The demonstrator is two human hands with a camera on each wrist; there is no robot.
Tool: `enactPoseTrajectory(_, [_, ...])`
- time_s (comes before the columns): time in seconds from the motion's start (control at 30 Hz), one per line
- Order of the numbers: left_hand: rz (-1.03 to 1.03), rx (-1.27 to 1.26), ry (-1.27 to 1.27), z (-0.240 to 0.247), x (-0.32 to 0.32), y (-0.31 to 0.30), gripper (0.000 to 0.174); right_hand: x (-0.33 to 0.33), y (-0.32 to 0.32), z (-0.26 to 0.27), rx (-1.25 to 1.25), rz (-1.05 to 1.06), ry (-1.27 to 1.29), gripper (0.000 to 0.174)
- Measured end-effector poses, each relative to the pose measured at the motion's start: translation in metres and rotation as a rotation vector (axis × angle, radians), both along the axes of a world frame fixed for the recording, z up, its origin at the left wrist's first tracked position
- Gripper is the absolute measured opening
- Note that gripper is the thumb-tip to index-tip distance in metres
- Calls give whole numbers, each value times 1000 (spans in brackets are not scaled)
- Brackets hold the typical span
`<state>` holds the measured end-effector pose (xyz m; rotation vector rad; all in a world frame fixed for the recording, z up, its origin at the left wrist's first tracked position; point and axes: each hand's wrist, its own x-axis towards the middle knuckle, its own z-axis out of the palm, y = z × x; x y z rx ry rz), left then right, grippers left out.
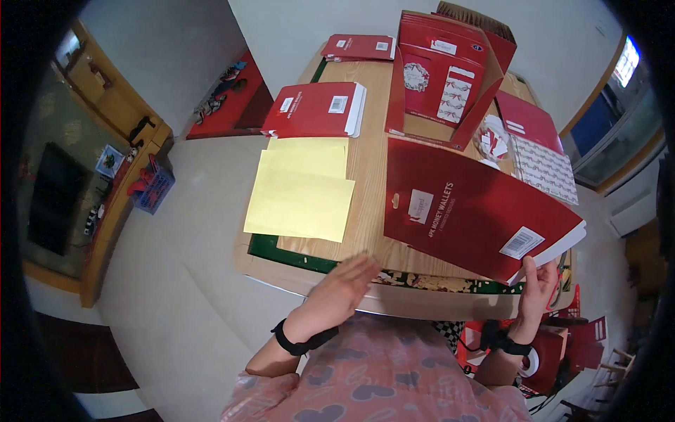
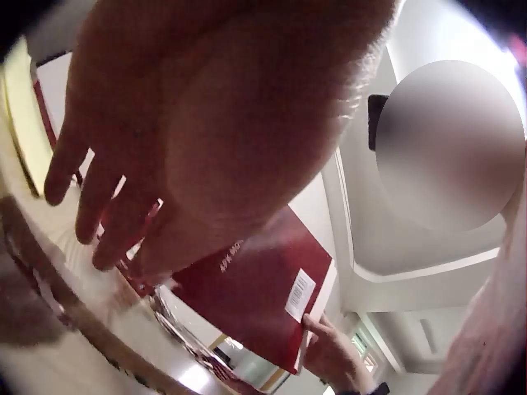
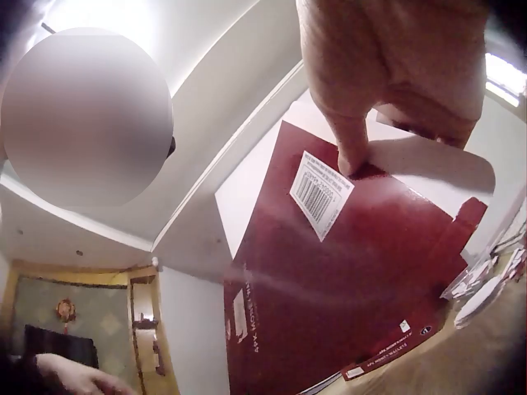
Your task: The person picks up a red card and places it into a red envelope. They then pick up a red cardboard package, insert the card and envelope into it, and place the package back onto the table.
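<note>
A large red folder printed "4PK MONEY WALLETS" (image 1: 457,211), with a white barcode label and a white flap, is held up at a tilt over the table's right half. My right hand (image 1: 536,285) pinches its lower right corner, thumb on the red face beside the barcode, as the right wrist view also shows (image 3: 395,74). My left hand (image 1: 344,285) is over the table's front edge, left of the folder, fingers extended and holding nothing. In the left wrist view the left hand (image 2: 206,123) has its fingers spread, with the folder (image 2: 255,288) beyond it.
Yellow sheets (image 1: 299,193) lie at the left of the table (image 1: 369,105). Behind them are two stacks of red packs (image 1: 316,109) (image 1: 358,46). A red display box (image 1: 443,77) stands at the back, with a patterned sheet (image 1: 545,169) and a round container (image 1: 494,138) to its right.
</note>
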<state>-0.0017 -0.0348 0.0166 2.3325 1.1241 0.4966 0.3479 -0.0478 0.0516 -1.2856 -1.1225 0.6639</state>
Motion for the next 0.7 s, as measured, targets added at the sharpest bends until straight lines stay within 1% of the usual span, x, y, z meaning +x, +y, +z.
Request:
enactPoseTrajectory(0.1, [293, 78, 82, 17, -17, 10, 44, 0, 4, 11, -22, 28, -85, 20])
enactPoseTrajectory(0.13, [378, 173, 127, 9, -26, 13, 43, 1, 6, 17, -25, 43, -117, 20])
enactPoseTrajectory(0.17, [387, 152, 175, 4, -35, 18, 43, 1, 8, 23, -26, 57, -151, 19])
enactPoseTrajectory(0.2, [397, 131, 222, 0, -43, 23, 43, -3, 9, 30, -34, 72, -128, 17])
enactPoseTrajectory(0.27, [387, 117, 309, -8, -56, 32, 43, 4, 9, 28, -95, 81, -152, 18])
enactPoseTrajectory(0.3, [380, 113, 303, -9, -59, 38, 44, 7, 9, 27, -124, 85, -163, 18])
enactPoseTrajectory(0.4, [369, 113, 299, -8, -65, 58, 44, -1, 13, 27, -12, 77, -252, 19])
enactPoseTrajectory(0.5, [372, 132, 122, 11, -64, 63, 34, -15, 25, 52, 280, 533, -379, 32])
enactPoseTrajectory(0.53, [432, 116, 85, 20, -62, 63, 33, -10, 26, 50, 155, 550, -547, 40])
enactPoseTrajectory(0.57, [460, 119, 72, 26, -61, 62, 33, -8, 30, 50, 103, 630, -567, 26])
enactPoseTrajectory(0.63, [517, 120, 43, 32, -58, 54, 34, -3, 33, 36, -158, 706, -602, 23])
enactPoseTrajectory(0.67, [514, 51, 2, 36, -54, 50, 36, 1, 35, 26, -181, 736, -692, 24])
enactPoseTrajectory(0.7, [470, 44, -3, 36, -48, 46, 37, 6, 37, 14, -207, 769, -780, 25])
